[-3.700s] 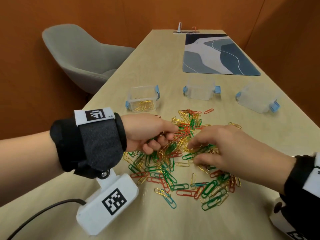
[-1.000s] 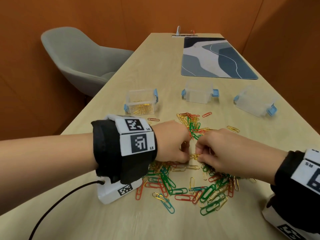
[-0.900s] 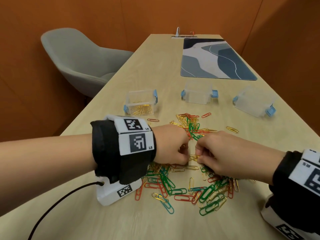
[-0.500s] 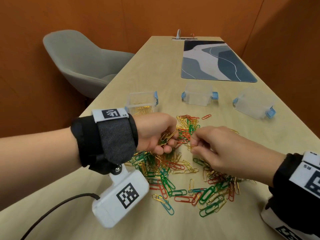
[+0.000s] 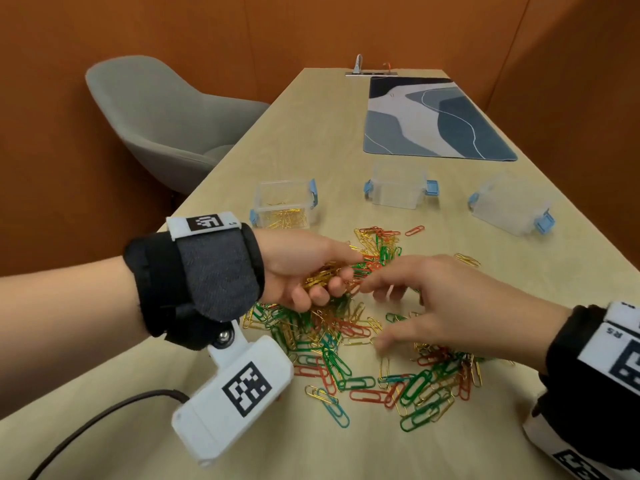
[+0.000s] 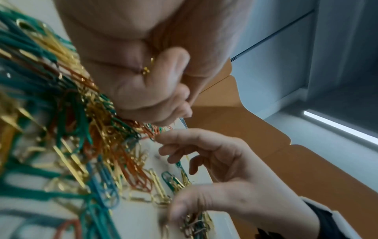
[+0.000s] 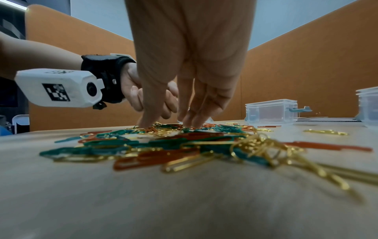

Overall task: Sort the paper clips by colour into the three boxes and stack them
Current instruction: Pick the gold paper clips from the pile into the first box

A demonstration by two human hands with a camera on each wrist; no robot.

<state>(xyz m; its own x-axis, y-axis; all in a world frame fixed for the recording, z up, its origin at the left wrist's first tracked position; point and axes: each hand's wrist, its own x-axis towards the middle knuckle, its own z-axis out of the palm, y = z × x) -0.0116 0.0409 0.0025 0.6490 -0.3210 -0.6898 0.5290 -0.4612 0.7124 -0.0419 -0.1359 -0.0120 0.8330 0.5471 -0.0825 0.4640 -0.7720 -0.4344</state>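
Since half a second ago, right hand point(image 5: 426, 299) has dropped, fingers spread loosely onto the mixed red, green and gold paper-clip pile point(image 5: 349, 327). Left hand point(image 5: 304, 268) clutches gold clips point(image 5: 320, 277) pointing away; others lie every way on the surface point(image 5: 311, 441).

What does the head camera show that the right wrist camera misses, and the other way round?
Only the head view shows the gold clips bunched in the left hand, the gold clips inside the left box, the grey chair and the patterned mat. Only the right wrist view shows the lens of the left wrist camera. Both show the right hand reaching into the mixed pile.
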